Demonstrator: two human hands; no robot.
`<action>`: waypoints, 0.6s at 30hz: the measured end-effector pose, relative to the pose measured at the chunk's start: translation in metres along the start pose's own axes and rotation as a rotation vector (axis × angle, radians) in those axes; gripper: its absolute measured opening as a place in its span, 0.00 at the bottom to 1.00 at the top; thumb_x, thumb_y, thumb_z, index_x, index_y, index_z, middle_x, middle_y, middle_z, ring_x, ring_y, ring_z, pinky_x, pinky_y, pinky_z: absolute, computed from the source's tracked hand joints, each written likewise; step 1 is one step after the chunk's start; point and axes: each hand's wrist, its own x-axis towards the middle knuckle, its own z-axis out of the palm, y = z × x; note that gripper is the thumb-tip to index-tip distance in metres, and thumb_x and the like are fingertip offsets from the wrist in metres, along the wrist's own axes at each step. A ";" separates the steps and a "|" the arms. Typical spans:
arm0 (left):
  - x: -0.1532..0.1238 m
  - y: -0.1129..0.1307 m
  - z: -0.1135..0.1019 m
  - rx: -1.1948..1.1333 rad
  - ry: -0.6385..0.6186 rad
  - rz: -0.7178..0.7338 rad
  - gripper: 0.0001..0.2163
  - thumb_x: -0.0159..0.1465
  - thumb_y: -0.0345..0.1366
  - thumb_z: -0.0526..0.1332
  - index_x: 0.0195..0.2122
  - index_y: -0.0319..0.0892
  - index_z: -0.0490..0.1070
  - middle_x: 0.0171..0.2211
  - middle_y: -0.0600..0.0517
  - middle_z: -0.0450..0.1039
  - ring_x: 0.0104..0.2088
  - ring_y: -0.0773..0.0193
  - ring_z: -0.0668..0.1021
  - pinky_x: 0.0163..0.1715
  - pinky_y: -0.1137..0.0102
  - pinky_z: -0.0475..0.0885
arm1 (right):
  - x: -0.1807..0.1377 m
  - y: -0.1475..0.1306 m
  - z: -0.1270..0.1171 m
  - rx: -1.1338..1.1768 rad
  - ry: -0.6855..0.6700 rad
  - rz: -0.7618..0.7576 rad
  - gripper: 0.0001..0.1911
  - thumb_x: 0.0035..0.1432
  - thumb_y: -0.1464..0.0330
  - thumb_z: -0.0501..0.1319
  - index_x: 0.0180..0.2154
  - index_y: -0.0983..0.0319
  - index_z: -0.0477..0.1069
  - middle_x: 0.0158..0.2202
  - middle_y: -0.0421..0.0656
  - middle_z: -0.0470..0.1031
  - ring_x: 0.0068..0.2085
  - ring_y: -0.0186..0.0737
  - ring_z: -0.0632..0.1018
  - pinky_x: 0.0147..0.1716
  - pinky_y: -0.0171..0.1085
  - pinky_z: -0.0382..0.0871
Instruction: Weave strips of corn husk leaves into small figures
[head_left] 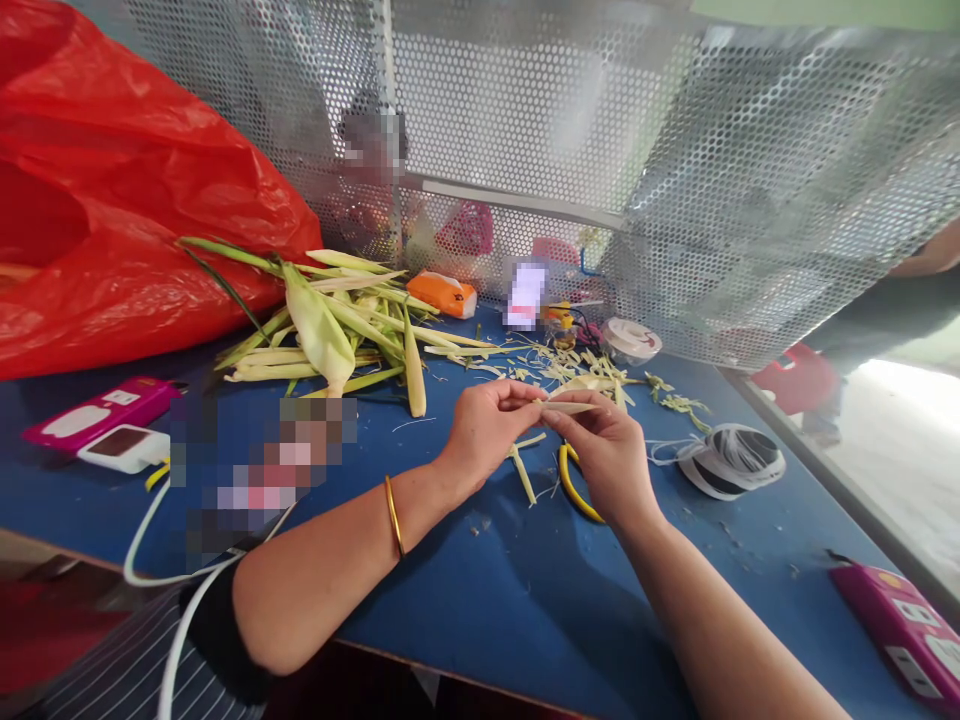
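A pale husk strip [568, 407] was held above the middle of the blue bench [465, 600], clamped between the fingertips of the left hand [484, 430] and those of the right hand [611, 455]; the tips were nearly meeting. A yellow loop handle [568, 478] was partly covered by the right hand, with narrow strips [523, 475] just beside it. Loose scraps [570, 365] were scattered beyond the hands, and a tape roll [631, 340] was noted near the far edge. A thread spool [731, 460] was seen near the right edge. Husks [319, 320] were heaped toward the far left corner, beside a red bag [150, 190]. A magenta power strip [896, 630] was observed at the near right corner.
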 end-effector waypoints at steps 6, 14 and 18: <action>0.001 0.001 0.001 -0.028 0.032 0.051 0.03 0.53 0.25 0.66 0.27 0.40 0.78 0.25 0.54 0.77 0.27 0.71 0.76 0.30 0.76 0.71 | 0.000 -0.001 0.000 0.110 -0.036 0.092 0.18 0.42 0.61 0.74 0.33 0.60 0.73 0.29 0.39 0.79 0.29 0.37 0.77 0.35 0.38 0.71; -0.003 0.001 0.002 -0.133 -0.003 -0.022 0.07 0.52 0.28 0.68 0.33 0.41 0.80 0.30 0.52 0.79 0.28 0.69 0.76 0.30 0.74 0.71 | -0.003 -0.004 0.004 0.212 -0.006 0.124 0.16 0.42 0.64 0.74 0.33 0.60 0.74 0.29 0.39 0.80 0.30 0.38 0.79 0.38 0.40 0.72; -0.002 -0.002 0.002 -0.150 0.033 -0.054 0.06 0.51 0.29 0.70 0.31 0.40 0.79 0.28 0.52 0.78 0.28 0.68 0.77 0.28 0.73 0.71 | -0.004 -0.001 0.006 0.178 -0.002 0.049 0.11 0.47 0.65 0.72 0.34 0.60 0.75 0.30 0.40 0.80 0.33 0.39 0.80 0.39 0.40 0.73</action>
